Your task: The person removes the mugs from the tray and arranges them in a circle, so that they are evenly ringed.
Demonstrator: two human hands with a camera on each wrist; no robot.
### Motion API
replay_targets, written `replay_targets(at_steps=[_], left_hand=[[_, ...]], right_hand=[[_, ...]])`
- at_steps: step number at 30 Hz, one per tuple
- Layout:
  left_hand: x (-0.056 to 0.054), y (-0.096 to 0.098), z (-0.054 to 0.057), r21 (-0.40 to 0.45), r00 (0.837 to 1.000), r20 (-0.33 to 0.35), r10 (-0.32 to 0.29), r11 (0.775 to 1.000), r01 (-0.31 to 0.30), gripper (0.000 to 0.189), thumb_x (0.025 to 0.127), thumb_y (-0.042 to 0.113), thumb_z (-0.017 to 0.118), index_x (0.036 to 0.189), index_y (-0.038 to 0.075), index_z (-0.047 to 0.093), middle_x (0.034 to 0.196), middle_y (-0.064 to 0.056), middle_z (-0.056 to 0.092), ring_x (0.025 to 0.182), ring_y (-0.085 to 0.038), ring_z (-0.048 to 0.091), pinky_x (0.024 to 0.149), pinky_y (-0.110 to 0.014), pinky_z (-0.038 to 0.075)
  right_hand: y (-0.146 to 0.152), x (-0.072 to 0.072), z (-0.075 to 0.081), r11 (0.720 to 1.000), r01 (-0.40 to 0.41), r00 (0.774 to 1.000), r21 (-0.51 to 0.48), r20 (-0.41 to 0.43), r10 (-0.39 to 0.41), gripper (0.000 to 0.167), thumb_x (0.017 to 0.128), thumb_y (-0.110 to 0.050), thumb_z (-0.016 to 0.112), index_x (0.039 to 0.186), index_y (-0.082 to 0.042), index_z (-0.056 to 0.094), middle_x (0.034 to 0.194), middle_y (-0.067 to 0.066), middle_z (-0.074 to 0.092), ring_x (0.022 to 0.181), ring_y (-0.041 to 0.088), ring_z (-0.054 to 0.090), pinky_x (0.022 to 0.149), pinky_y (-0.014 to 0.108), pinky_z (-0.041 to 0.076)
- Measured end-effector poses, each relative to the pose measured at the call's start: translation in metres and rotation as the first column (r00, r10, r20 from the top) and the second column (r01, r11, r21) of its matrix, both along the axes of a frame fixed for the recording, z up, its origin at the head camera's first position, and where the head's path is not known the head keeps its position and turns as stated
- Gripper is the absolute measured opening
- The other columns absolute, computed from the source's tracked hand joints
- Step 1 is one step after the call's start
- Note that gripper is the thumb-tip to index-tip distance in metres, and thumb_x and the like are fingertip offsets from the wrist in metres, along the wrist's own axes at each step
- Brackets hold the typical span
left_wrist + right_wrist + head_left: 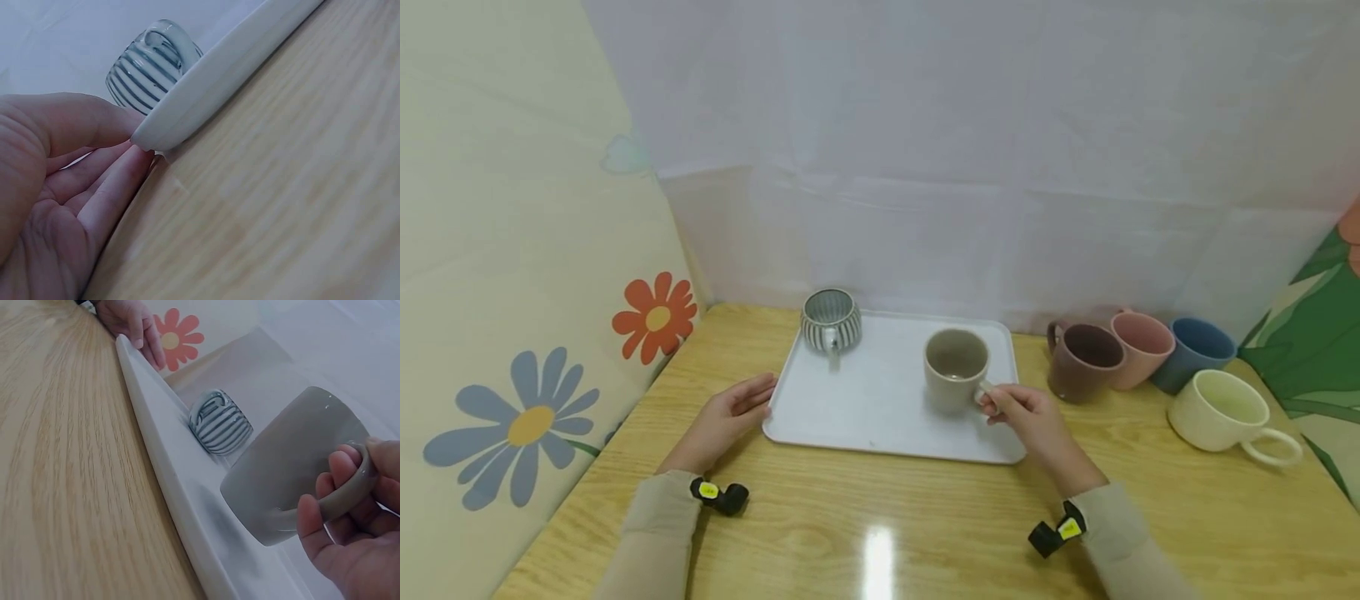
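Note:
My right hand (1026, 417) grips the handle of a grey-brown mug (955, 375), its fingers curled through the loop in the right wrist view. That mug is upright over the right part of a white tray (865, 400), and its shadow falls on the tray in the right wrist view. My left hand (726, 421) lies at the tray's left edge, fingers fairly straight, with fingertips (134, 162) right at the rim. A striped grey-white mug (831, 321) stands on the tray's back left corner, its handle facing me.
To the right of the tray stand a dark brown mug (1084, 362), a pink mug (1142, 350), a blue mug (1198, 354) and a pale yellow mug (1221, 412). A white cloth (880, 167) hangs behind the wooden table (820, 517), with flower-print fabric (512, 250) at the left.

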State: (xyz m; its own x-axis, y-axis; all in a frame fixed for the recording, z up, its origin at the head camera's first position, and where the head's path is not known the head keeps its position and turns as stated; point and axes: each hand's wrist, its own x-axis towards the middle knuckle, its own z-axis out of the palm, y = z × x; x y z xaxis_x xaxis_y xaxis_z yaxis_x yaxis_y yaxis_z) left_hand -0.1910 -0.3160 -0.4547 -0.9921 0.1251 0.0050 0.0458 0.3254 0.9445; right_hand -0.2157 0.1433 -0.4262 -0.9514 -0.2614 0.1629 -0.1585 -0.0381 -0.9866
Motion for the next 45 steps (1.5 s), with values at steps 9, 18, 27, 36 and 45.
replay_targets(at_steps=[9,18,27,36,45], left_hand=[[0.001,0.000,0.001,-0.006,1.000,-0.010,-0.005,1.000,0.005,0.060,0.103,0.013,0.062,0.154,-0.004,0.036,0.153,-0.026,0.042,0.136,-0.012,0.047,0.096,-0.009,0.044],[0.000,0.000,0.002,0.005,1.000,0.024,0.000,1.000,0.000,0.061,0.103,0.014,0.062,0.155,-0.002,0.035,0.155,-0.022,0.042,0.143,-0.030,0.041,0.096,-0.010,0.044],[-0.001,0.001,0.005,-0.012,1.000,0.021,-0.014,1.000,0.015,0.060,0.103,0.013,0.061,0.155,-0.002,0.035,0.156,-0.021,0.041,0.144,-0.037,0.037,0.096,-0.009,0.044],[0.001,0.003,0.006,-0.009,1.000,0.013,-0.002,1.000,0.002,0.060,0.103,0.011,0.061,0.155,-0.004,0.035,0.155,-0.024,0.042,0.142,-0.031,0.042,0.096,-0.009,0.044],[0.000,0.000,0.002,-0.025,1.000,0.008,0.003,1.000,-0.003,0.062,0.102,0.017,0.063,0.155,-0.001,0.037,0.153,-0.022,0.045,0.140,-0.021,0.045,0.096,-0.007,0.042]], right_hand=[[0.023,0.012,0.004,0.995,0.084,0.995,-0.053,-0.052,-0.087,0.023,0.103,0.000,0.054,0.098,0.019,0.067,0.086,-0.001,0.074,0.081,0.009,0.070,0.073,0.024,0.059],[0.053,0.024,0.005,0.995,0.065,0.996,-0.072,-0.057,-0.070,0.023,0.105,-0.001,0.052,0.096,-0.001,0.073,0.089,-0.002,0.074,0.083,0.008,0.069,0.075,0.025,0.059],[0.079,0.037,0.002,0.990,0.084,0.995,-0.109,-0.040,-0.089,0.026,0.105,0.000,0.051,0.098,-0.006,0.075,0.089,0.000,0.074,0.084,0.009,0.070,0.077,0.023,0.059],[0.098,0.050,-0.001,0.986,0.104,0.994,-0.132,-0.026,-0.108,0.028,0.105,0.002,0.049,0.097,-0.005,0.076,0.090,0.000,0.073,0.084,0.009,0.069,0.077,0.023,0.059],[0.125,0.065,-0.006,0.968,0.121,0.992,-0.219,-0.001,-0.125,0.032,0.104,0.006,0.047,0.100,-0.003,0.077,0.090,0.001,0.075,0.086,0.009,0.069,0.079,0.021,0.058]])
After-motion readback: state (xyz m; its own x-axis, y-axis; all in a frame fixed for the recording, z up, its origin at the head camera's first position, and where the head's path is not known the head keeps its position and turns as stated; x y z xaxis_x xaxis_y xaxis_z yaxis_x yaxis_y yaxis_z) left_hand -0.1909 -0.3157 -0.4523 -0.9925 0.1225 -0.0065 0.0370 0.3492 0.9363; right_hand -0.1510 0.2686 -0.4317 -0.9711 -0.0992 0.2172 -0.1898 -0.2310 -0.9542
